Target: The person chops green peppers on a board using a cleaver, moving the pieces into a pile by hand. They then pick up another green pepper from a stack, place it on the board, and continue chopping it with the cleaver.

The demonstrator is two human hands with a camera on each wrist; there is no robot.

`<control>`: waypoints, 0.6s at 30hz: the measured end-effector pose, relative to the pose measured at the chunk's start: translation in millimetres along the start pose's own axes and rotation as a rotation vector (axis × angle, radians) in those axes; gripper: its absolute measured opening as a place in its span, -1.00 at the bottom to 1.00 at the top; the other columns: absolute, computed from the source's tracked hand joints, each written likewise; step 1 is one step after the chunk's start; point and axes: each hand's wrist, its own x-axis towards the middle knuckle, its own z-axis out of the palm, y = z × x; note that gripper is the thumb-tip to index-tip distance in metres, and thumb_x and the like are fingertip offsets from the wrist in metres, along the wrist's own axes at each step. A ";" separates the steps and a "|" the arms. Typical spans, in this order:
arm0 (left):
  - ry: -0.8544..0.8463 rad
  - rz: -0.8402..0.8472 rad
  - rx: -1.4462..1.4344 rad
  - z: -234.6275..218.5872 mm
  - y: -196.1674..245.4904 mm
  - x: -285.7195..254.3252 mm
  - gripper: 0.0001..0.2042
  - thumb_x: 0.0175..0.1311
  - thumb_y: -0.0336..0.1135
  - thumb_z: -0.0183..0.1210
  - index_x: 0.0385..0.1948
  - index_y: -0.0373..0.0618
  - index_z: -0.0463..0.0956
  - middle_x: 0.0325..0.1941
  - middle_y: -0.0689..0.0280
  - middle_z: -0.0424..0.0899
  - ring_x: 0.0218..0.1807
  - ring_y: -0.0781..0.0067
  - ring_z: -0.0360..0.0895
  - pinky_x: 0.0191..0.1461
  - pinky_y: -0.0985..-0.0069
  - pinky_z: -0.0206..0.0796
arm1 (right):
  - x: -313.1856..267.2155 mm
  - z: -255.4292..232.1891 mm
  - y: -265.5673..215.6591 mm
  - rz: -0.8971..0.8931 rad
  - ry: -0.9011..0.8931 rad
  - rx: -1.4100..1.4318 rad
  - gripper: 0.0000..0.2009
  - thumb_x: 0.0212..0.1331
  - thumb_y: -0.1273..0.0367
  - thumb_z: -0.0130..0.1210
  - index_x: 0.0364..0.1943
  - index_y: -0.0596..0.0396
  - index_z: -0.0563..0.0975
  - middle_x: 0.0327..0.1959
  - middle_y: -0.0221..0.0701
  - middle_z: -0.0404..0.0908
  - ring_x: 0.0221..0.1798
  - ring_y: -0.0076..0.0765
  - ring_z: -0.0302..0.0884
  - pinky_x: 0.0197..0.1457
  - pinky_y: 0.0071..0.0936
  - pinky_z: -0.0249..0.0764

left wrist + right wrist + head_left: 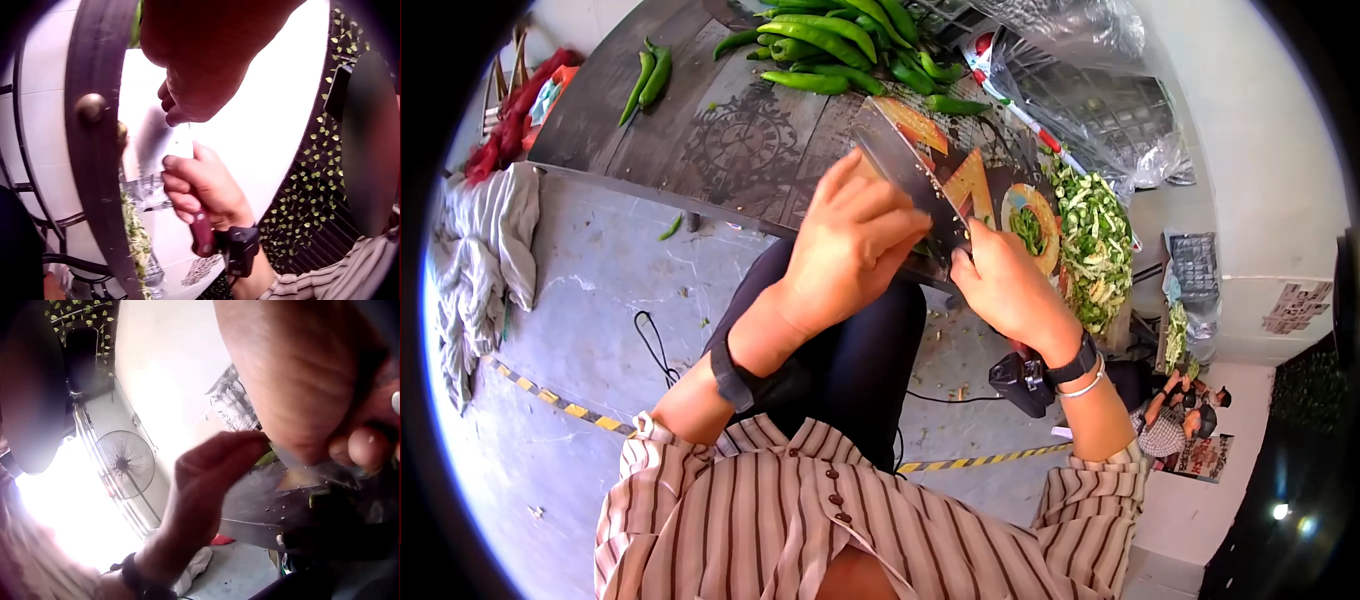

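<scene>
My right hand (1012, 285) grips a cleaver (905, 170) by its handle, the blade tilted up over the table's near edge. The dark red handle (201, 234) shows below the fist in the left wrist view. My left hand (840, 245) is at the flat of the blade, its loosely bent fingers overlapping it; in the right wrist view those fingers (228, 450) lie close together, pointing at the blade. Bits of pepper cling to the steel. Beneath is a patterned board (972, 185) with a few green slices (1028, 230). Chopped green pepper (1095, 240) is heaped at the right.
Whole green chillies (825, 40) are piled at the table's back, and two more chillies (648, 80) lie at the left. Clear plastic wrap (1090, 90) covers the back right. A grey cloth (485, 240) hangs left of the table; a fan (124, 464) stands behind.
</scene>
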 end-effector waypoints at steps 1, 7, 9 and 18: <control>0.056 0.027 0.027 -9.6 4.7 10.8 -0.83 -0.02 -0.47 0.32 -0.35 0.00 0.64 -0.37 0.40 0.53 -0.21 0.32 0.53 0.42 0.08 0.12 | 0.4 -0.3 0.2 0.006 0.005 0.008 -0.85 0.20 0.47 0.00 -0.32 0.35 0.39 -0.50 0.14 0.50 -0.33 0.34 0.50 -0.26 0.05 0.39; 0.067 0.162 0.179 -12.9 -19.0 73.7 -0.90 0.15 -0.36 0.22 -0.33 -0.03 0.66 -0.36 0.35 0.57 -0.22 0.25 0.48 -0.05 0.28 0.28 | 2.3 -1.9 1.7 0.024 -0.019 0.006 -0.83 0.17 0.45 0.02 -0.37 0.36 0.39 -0.51 0.14 0.50 -0.33 0.35 0.50 -0.25 0.05 0.42; 0.008 0.175 0.223 -6.5 -30.7 86.0 -0.91 0.15 -0.34 0.20 -0.35 -0.03 0.65 -0.36 0.36 0.58 -0.21 0.26 0.49 -0.04 0.30 0.28 | 2.5 -0.9 2.8 0.032 -0.030 0.026 -0.83 0.17 0.45 0.03 -0.39 0.36 0.40 -0.51 0.13 0.50 -0.33 0.34 0.51 -0.25 0.03 0.42; -0.378 0.137 0.450 12.3 -57.6 96.5 -0.78 0.28 -0.15 0.00 -0.38 0.10 0.65 -0.33 0.43 0.60 -0.14 0.29 0.53 -0.05 0.31 0.33 | 3.0 -3.4 3.5 0.056 -0.033 0.093 -0.82 0.18 0.45 0.02 -0.40 0.36 0.40 -0.54 0.10 0.49 -0.38 0.31 0.49 -0.29 0.02 0.40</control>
